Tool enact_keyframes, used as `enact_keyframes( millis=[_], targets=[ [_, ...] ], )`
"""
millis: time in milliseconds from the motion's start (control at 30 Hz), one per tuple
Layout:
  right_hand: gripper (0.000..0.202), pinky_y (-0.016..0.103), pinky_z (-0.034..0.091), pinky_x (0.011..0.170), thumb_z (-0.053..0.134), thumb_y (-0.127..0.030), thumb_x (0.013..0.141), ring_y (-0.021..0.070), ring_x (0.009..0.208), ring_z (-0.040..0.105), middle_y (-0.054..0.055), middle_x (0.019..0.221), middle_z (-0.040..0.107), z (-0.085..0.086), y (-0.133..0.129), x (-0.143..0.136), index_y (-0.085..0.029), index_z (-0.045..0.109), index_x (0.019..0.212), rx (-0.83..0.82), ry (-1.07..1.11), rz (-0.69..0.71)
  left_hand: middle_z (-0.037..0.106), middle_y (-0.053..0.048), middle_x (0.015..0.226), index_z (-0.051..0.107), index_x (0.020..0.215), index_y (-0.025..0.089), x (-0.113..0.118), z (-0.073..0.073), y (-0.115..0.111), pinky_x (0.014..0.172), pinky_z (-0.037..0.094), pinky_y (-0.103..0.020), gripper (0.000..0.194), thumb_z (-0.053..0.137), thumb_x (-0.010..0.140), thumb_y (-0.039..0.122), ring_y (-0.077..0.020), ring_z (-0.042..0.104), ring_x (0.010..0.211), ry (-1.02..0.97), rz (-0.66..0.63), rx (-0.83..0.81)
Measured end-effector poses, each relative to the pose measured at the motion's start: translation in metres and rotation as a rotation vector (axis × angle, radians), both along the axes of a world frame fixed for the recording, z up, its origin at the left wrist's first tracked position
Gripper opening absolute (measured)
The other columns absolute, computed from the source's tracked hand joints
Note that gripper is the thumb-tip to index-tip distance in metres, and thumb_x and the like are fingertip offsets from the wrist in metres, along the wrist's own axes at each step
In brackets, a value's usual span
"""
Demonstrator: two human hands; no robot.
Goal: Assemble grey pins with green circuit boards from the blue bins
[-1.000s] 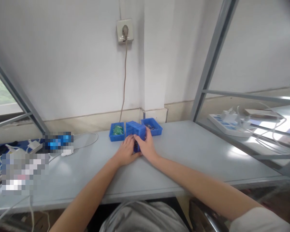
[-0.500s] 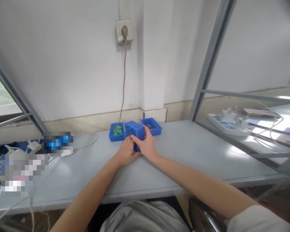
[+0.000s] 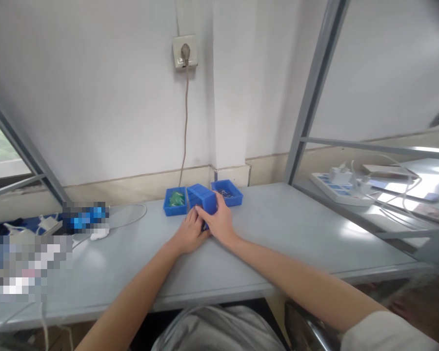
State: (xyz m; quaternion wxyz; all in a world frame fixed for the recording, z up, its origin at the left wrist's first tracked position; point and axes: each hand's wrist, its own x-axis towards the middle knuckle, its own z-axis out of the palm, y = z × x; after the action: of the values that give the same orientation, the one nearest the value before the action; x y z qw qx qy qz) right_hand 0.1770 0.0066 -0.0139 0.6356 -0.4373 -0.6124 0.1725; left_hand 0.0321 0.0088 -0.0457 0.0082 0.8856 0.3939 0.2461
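at the far edge of the grey table (image 3: 278, 234), near the wall, the head view shows three small blue bins in a row. wide bare tabletop lies to the right and toward the near edge; cables and a blurred patch crowd the left. the middle blue bin (image 3: 202, 196), tipped up on its side with a ribbed wall facing out, is grasped between the left hand (image 3: 188, 234) and the right hand (image 3: 219, 223). the green-filled bin (image 3: 174, 202) and the right bin (image 3: 227, 192) flank it.
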Motion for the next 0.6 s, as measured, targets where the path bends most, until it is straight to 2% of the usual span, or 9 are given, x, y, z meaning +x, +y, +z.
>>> enact_keyframes(
  millis=[333, 600],
  targets=[
    [0.063, 0.043, 0.049, 0.091, 0.07, -0.05, 0.072, 0.0279, 0.1, 0.064, 0.01, 0.113, 0.067, -0.0005, 0.0014, 0.0009, -0.02, 0.053, 0.125, -0.003, -0.02, -0.029, 0.026, -0.021, 0.151, 0.019, 0.149, 0.014, -0.0004, 0.001, -0.0011, 0.117, 0.025, -0.055, 0.068, 0.046, 0.093, 0.043, -0.0333, 0.018, 0.145, 0.008, 0.003, 0.014],
    [0.06, 0.043, 0.049, 0.092, 0.069, -0.05, 0.073, 0.0273, 0.101, 0.064, 0.009, 0.113, 0.067, -0.0008, 0.0025, 0.0008, -0.022, 0.054, 0.123, 0.012, -0.025, -0.013, 0.03, -0.019, 0.149, 0.026, 0.146, 0.017, 0.0007, 0.0017, -0.0036, 0.114, 0.028, -0.059, 0.063, 0.044, 0.093, 0.046, -0.0337, 0.018, 0.143, 0.007, 0.026, 0.009]
  ],
)
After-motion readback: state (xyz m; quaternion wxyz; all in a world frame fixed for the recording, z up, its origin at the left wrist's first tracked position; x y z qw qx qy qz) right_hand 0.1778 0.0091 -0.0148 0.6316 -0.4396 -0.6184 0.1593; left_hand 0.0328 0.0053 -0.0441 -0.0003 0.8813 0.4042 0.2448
